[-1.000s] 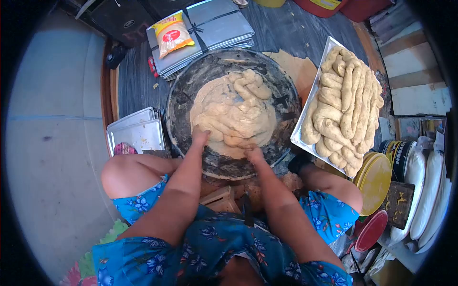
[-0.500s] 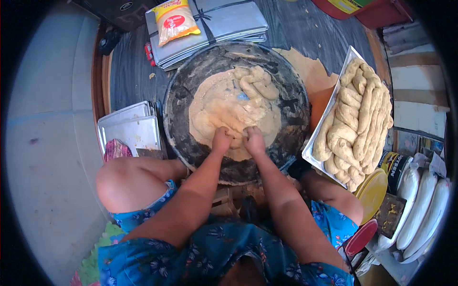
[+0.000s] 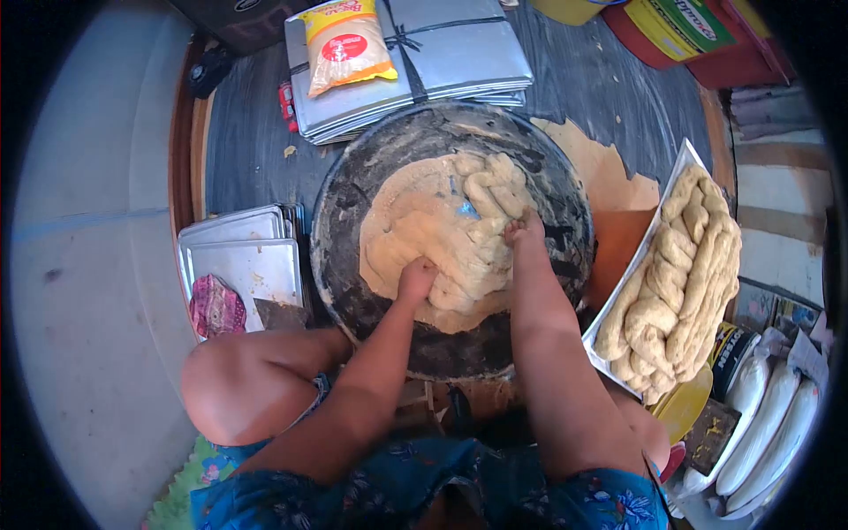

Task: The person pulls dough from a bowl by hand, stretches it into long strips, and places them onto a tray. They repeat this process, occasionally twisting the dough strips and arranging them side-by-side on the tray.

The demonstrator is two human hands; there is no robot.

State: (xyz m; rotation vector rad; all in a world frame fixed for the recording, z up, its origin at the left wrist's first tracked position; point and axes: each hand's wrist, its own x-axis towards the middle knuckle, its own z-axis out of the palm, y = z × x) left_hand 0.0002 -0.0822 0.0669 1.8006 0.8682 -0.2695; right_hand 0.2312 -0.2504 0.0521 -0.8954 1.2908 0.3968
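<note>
A wide, shallow black basin (image 3: 340, 296) stands in front of me, its floor streaked with flour. Inside lies a broad mass of pale dough (image 3: 415, 225), spread over loose flour, with a thick twisted lump (image 3: 495, 184) at its back right. My left hand (image 3: 418, 280) is closed in the front middle of the dough, its fingertips sunk in it. Farther back, my right hand (image 3: 527, 228) has its fingers curled round the right edge of the dough, just below the twisted lump.
On the right a tilted metal tray (image 3: 599, 340) holds several long twisted dough pieces (image 3: 676, 274). Behind the basin, tied metal sheets (image 3: 468, 57) carry a yellow-and-clear bag (image 3: 347, 53). More trays (image 3: 243, 265) and a pink cloth (image 3: 216, 306) lie left. Long white packages (image 3: 777, 433) are stacked at right.
My right hand has moved away from the left, back and right to the dough's edge. My left hand stays at the dough's front. The view has shifted, so everything sits slightly lower.
</note>
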